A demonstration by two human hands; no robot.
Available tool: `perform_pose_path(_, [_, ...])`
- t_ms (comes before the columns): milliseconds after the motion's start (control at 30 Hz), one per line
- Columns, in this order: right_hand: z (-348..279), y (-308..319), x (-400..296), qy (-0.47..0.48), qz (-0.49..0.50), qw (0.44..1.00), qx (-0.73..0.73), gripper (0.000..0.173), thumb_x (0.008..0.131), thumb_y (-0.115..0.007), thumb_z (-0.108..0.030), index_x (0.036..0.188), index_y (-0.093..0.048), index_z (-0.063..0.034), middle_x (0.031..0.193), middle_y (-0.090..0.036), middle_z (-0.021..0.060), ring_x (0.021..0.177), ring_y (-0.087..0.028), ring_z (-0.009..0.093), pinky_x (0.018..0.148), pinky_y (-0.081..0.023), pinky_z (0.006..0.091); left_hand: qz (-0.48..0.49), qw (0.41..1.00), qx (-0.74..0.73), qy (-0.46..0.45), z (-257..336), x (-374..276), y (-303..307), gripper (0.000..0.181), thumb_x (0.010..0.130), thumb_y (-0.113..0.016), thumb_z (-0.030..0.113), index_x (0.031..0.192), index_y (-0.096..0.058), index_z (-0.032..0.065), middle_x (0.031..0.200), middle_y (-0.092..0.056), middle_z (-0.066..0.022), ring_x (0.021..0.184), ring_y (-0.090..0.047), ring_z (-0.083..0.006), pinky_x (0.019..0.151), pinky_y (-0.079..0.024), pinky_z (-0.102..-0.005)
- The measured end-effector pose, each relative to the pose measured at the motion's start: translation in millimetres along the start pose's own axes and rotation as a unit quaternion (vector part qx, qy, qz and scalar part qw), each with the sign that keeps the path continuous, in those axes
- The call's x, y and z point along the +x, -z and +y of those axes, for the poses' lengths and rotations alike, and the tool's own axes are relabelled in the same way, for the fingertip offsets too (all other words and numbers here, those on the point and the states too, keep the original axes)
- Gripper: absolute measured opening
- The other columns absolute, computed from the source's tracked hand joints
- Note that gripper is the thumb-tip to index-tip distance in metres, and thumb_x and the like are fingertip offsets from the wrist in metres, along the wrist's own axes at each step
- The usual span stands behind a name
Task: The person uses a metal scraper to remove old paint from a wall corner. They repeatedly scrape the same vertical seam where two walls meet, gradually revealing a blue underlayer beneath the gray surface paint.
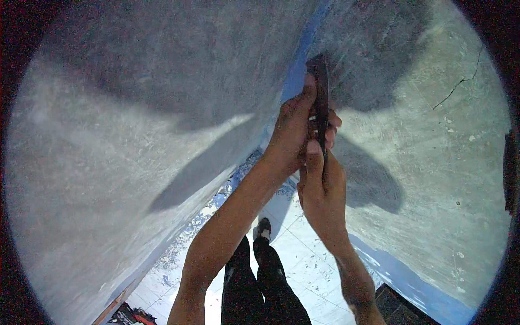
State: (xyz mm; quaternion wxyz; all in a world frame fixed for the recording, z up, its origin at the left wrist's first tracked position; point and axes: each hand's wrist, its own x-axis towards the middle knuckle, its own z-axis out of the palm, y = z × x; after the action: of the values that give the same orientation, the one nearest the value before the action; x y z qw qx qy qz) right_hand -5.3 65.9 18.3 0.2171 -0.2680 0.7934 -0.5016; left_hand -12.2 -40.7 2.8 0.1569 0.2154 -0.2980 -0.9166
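Observation:
Both hands are on a dark flat-bladed hand tool [322,81], which I see nearly edge-on; its exact kind is unclear. My left hand [294,122] wraps around its middle, the thumb lying up along the blade. Lower down, my right hand [325,178] grips the near end with its thumb on top. The blade's upper tip is close to the right-hand wall [438,154], just beside the inside corner; whether it touches I cannot tell. A strip of blue paint [295,77] runs along that corner. Grey, scraped-looking plaster covers most of both walls.
The left-hand wall [101,183] meets the other in front of me. Blue paint flakes [219,195] litter the white tiled floor [300,260]. A blue band [406,268] edges the right wall's base. Dark objects [130,315] lie bottom left; a dark framed item [398,306] sits bottom right.

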Motion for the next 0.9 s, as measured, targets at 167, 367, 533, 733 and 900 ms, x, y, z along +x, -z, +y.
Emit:
perform_pose_path(167, [1,4,-2,0.013,0.012,1.000,-0.019,0.036,0.094,-0.039,-0.026,0.086,-0.051,0.0065,0.067,-0.055,0.0260,0.065,-0.057,0.043,0.057,-0.042,0.0443,-0.036,0.998,-0.044,-0.041,-5,5,0,0.053,0.087,-0.039,0.057,0.079,-0.052,0.0064,0.060,-0.055,-0.0052,0.045,-0.051,-0.0120,0.041,-0.043,-0.0250])
perform_pose_path(367, [-2,3,3,0.007,-0.007,0.998,-0.054,0.036,0.095,-0.038,-0.026,0.093,-0.052,0.0067,0.078,-0.059,0.0268,0.076,-0.059,0.044,0.064,-0.044,0.0444,-0.025,0.997,-0.055,-0.050,0,3,4,0.045,0.085,-0.046,0.056,0.080,-0.049,0.0112,0.061,-0.050,-0.0009,0.044,-0.045,-0.0105,0.041,-0.038,-0.0238])
perform_pose_path(533, [0,6,6,0.006,-0.005,0.998,-0.056,0.037,0.094,-0.039,-0.028,0.095,-0.053,0.0062,0.075,-0.058,0.0267,0.074,-0.059,0.043,0.063,-0.044,0.0448,-0.019,0.999,-0.028,-0.030,1,2,-3,0.050,0.086,-0.041,0.057,0.080,-0.051,0.0082,0.062,-0.053,-0.0037,0.045,-0.049,-0.0117,0.041,-0.042,-0.0250])
perform_pose_path(733, [2,6,1,0.025,0.005,1.000,-0.017,0.034,0.094,-0.040,-0.025,0.095,-0.052,0.0065,0.069,-0.055,0.0259,0.064,-0.058,0.040,0.058,-0.043,0.0418,-0.027,0.999,-0.034,-0.026,0,4,0,0.054,0.087,-0.037,0.058,0.078,-0.051,0.0065,0.062,-0.054,-0.0055,0.046,-0.051,-0.0121,0.044,-0.044,-0.0257])
perform_pose_path(900, [-10,7,4,0.029,0.000,0.999,-0.044,0.033,0.094,-0.040,-0.023,0.095,-0.052,0.0072,0.067,-0.055,0.0251,0.060,-0.058,0.034,0.056,-0.042,0.0387,-0.023,0.997,-0.072,0.007,2,4,-3,0.046,0.085,-0.043,0.058,0.076,-0.048,0.0132,0.055,-0.047,0.0012,0.041,-0.044,-0.0103,0.037,-0.037,-0.0237])
